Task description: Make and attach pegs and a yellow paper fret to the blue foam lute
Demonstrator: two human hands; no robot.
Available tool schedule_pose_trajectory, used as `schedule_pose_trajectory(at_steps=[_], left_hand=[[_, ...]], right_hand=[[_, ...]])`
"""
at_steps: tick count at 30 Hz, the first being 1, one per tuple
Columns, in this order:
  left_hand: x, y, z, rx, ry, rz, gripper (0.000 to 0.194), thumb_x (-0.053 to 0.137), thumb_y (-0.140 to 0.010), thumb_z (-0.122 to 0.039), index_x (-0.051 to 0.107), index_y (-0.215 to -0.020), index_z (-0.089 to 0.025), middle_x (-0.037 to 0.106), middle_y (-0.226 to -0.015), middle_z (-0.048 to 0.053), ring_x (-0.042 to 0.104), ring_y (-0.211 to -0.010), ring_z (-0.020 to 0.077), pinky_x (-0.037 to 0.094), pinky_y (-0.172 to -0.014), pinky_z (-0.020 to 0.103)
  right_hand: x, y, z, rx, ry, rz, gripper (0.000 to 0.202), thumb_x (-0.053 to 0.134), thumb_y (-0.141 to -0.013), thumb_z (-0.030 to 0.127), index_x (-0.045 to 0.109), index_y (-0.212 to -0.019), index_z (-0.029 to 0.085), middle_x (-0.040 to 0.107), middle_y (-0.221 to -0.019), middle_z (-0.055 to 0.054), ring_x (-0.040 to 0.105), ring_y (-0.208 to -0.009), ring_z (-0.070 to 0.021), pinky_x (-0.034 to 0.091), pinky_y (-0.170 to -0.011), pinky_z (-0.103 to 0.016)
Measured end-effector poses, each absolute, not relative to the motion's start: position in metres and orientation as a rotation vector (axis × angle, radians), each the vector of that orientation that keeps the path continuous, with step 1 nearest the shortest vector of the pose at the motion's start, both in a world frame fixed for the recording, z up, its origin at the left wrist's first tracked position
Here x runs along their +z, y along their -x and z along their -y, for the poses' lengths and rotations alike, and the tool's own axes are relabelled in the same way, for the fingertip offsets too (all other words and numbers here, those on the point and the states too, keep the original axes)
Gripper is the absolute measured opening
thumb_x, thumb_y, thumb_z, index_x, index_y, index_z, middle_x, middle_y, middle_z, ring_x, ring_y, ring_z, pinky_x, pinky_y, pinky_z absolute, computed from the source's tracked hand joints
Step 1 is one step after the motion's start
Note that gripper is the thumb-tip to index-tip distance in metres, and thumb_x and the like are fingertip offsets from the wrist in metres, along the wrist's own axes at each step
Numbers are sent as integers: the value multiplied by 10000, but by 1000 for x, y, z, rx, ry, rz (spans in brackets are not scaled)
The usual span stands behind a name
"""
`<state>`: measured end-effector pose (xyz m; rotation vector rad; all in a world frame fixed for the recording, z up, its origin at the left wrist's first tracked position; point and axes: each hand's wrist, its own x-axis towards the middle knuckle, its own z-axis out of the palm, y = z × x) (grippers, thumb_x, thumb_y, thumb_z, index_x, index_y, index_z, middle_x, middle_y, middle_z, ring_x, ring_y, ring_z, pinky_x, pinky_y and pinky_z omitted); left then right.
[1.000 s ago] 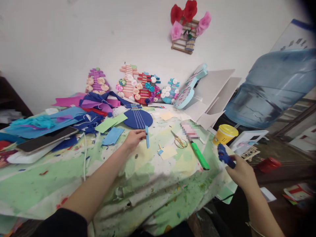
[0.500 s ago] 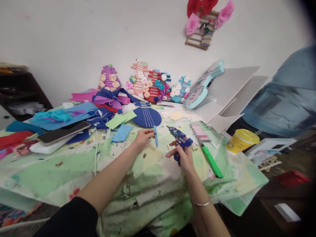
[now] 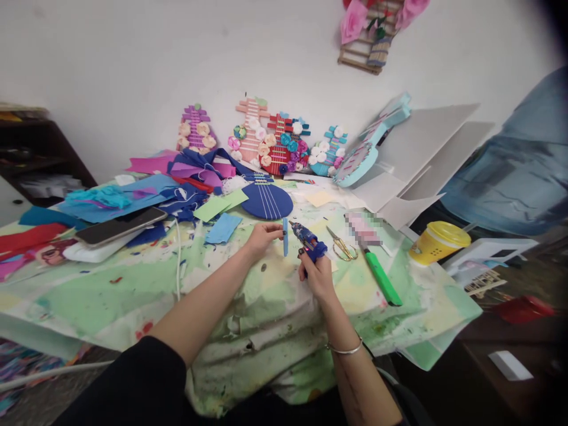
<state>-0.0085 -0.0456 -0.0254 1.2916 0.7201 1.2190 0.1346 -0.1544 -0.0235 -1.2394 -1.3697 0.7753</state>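
Between the fingertips of my left hand point(image 3: 262, 239) a narrow light-blue strip point(image 3: 286, 238) is pinched, standing about upright over the table. My right hand point(image 3: 316, 273) is wrapped round the grip of a dark-blue hot glue gun point(image 3: 307, 241). Its nozzle points at the strip, close to its upper part; I cannot tell if they touch. Just beyond lies a dark-blue lute-shaped piece point(image 3: 267, 200) with white strings. Left of it are light-blue paper point(image 3: 223, 229) and light-green paper point(image 3: 210, 208). Gold-handled scissors point(image 3: 344, 248) lie right of the glue gun.
A green box cutter point(image 3: 382, 279) and a yellow tub point(image 3: 439, 242) stand at the right of the stained tablecloth point(image 3: 133, 296). A phone point(image 3: 120, 226) lies left, near a white cable point(image 3: 178, 260). Several flower-decorated lute shapes point(image 3: 280, 142) lean on the wall.
The glue gun in my right hand has moved left, its nozzle now near the blue strip. My right fingers have closed round the grip, and the scissors show more fully. The view has shifted slightly.
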Motion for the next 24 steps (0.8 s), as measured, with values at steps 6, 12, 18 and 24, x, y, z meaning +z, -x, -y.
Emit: schedule_pose_trajectory(at_steps=[6, 12, 18, 24], left_hand=[[-24, 9, 48, 1177, -1315, -672, 146, 674, -568, -161, 702, -707, -130, 638, -629, 16, 511, -584, 108, 382, -622, 251], [-24, 9, 48, 1177, -1327, -674, 140, 668, -573, -158, 701, -706, -130, 639, -632, 17, 511, -587, 113, 389, -624, 254], [-23, 9, 48, 1181, -1311, -677, 146, 673, -565, -162, 701, -705, -133, 644, -637, 17, 515, -588, 115, 394, -638, 265], [-22, 8, 49, 1186, -1296, -664, 156, 679, -562, -158, 704, -715, -135, 653, -657, 22, 523, -597, 114, 395, -646, 267]], right_hand=[[-25, -135, 153, 756, 1247, 1360, 299, 484, -814, 455, 494, -673, 192, 431, -357, 59, 412, -316, -95, 307, -360, -206], [-24, -135, 154, 750, 1256, 1377, 303, 476, -816, 457, 483, -656, 200, 435, -361, 51, 418, -326, -103, 315, -373, -218], [-26, -135, 153, 737, 1267, 1398, 310, 470, -818, 465, 483, -648, 205, 434, -359, 52, 415, -322, -105, 314, -372, -220], [-27, -136, 153, 722, 1288, 1414, 334, 459, -822, 477, 482, -630, 204, 433, -352, 49, 408, -318, -102, 313, -373, -217]])
